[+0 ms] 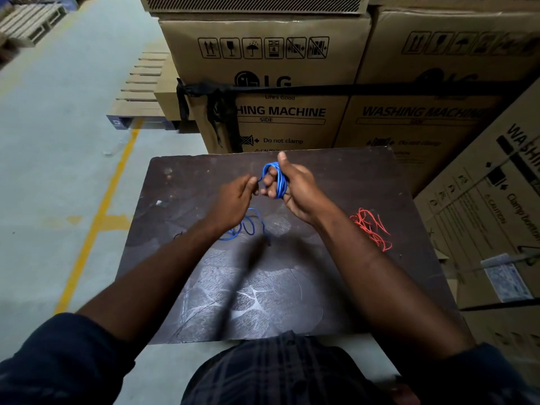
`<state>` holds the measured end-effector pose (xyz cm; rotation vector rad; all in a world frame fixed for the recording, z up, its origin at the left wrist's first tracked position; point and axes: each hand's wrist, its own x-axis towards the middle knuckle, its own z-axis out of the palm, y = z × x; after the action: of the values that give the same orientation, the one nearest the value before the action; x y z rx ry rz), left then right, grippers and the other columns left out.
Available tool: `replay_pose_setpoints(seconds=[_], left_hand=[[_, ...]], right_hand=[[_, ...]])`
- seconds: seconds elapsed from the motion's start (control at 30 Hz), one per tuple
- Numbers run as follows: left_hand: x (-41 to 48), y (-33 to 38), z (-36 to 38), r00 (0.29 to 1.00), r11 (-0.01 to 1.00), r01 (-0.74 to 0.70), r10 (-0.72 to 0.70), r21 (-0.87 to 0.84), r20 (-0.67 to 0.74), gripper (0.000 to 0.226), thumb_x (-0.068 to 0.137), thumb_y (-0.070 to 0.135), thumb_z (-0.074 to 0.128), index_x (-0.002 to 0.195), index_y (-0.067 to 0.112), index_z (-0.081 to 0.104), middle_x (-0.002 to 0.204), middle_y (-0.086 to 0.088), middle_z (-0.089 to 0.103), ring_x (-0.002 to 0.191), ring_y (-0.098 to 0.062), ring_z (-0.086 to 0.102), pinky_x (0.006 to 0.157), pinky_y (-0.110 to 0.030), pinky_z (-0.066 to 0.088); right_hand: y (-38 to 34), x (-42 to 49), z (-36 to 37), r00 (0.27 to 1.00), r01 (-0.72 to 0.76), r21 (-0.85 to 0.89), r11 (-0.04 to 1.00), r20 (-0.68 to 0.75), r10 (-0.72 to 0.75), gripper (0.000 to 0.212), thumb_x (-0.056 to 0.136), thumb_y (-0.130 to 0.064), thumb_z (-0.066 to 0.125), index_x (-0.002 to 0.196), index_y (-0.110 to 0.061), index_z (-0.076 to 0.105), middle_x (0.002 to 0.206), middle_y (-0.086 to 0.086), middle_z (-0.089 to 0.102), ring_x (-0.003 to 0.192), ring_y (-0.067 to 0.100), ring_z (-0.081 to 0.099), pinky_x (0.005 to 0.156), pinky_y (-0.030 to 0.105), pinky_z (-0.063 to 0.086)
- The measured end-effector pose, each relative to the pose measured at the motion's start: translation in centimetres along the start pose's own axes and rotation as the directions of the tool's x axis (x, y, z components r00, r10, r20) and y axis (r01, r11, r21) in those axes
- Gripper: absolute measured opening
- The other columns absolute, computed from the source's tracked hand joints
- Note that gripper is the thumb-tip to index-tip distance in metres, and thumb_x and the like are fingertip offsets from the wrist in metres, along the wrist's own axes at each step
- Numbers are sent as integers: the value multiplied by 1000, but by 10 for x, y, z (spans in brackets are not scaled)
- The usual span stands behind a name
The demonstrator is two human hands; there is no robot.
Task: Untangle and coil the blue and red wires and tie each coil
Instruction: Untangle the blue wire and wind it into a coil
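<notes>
The blue wire (279, 179) is wound in several turns around the fingers of my right hand (295, 190), held above the dark board (336, 282). My left hand (233, 201) pinches a strand of the same wire just left of the coil. The loose tail of the blue wire (248, 225) lies in loops on the board under my left wrist. The red wire (372, 228) sits in a loose tangle on the board to the right, apart from both hands.
Stacked cardboard washing machine boxes (271, 92) stand right behind the board, and more boxes (496, 200) crowd its right side. To the left is open concrete floor with a yellow line (99, 217) and wooden pallets (143, 92) farther back.
</notes>
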<state>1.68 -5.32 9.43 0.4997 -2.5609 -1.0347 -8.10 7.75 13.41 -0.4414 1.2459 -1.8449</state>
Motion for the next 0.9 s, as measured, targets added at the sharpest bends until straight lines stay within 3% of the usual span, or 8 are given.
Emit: replay_pose_setpoints(seconds=[0.1,0.23,0.37,0.47,0.6,0.7,0.8,0.9], left_hand=[[-3,7,6,999,1000,-23,24,-18,21,25,103,22,41,84,18,56,65,10,51,62,-13,50,60,-24,33],[-1,11,13,998,999,10,-9,-30,61,17,102,23,45,91,18,57,70,8,53,65,-12,50,63,-26,32],[-2,11,17,996,999,15,-13,-32,87,15,101,28,46,88,25,54,70,3,58,66,-13,53,64,-28,37],[-9,9,18,995,995,37,-29,-88,99,16,99,27,51,86,19,55,65,2,59,59,-10,53,61,-24,38],[-22,7,20,975,955,96,-34,-279,221,10,96,18,57,86,16,56,59,5,55,53,-10,54,59,-18,45],[-32,5,19,944,942,114,-4,-315,329,7,95,17,58,89,15,58,61,1,55,54,-13,55,58,-24,47],[-36,6,15,901,958,79,50,-276,431,9,95,22,59,91,14,61,63,1,56,54,-13,55,57,-27,50],[-31,6,0,916,983,5,69,-183,395,13,94,31,58,90,22,66,63,5,55,55,-7,50,56,-26,46]], right_hand=[[-6,8,6,998,13,218,976,-55,-1,37,105,-29,31,83,-5,49,71,9,69,55,17,66,58,31,54],[-4,17,12,995,50,324,945,-96,-20,29,106,-18,26,90,-5,47,92,17,73,83,25,73,87,37,52],[-3,19,15,984,85,216,973,-172,-48,25,104,-11,25,93,-6,46,123,30,59,93,27,69,97,37,45],[-1,24,11,973,128,167,978,-213,-91,23,104,-10,26,93,-6,45,126,32,55,99,32,66,96,37,45],[1,42,-6,933,195,116,974,-329,-148,23,104,-7,25,100,-3,47,128,32,55,87,18,71,85,27,50],[4,49,-15,907,182,75,980,-398,-138,24,103,-3,26,115,4,45,129,31,53,105,30,65,93,27,48],[9,50,-18,868,171,-148,974,-445,-220,26,103,-3,30,118,8,47,126,26,57,113,30,62,90,19,49],[23,46,-26,877,162,-399,903,-361,-317,19,101,-4,34,109,-4,51,117,17,62,108,21,63,88,17,47]])
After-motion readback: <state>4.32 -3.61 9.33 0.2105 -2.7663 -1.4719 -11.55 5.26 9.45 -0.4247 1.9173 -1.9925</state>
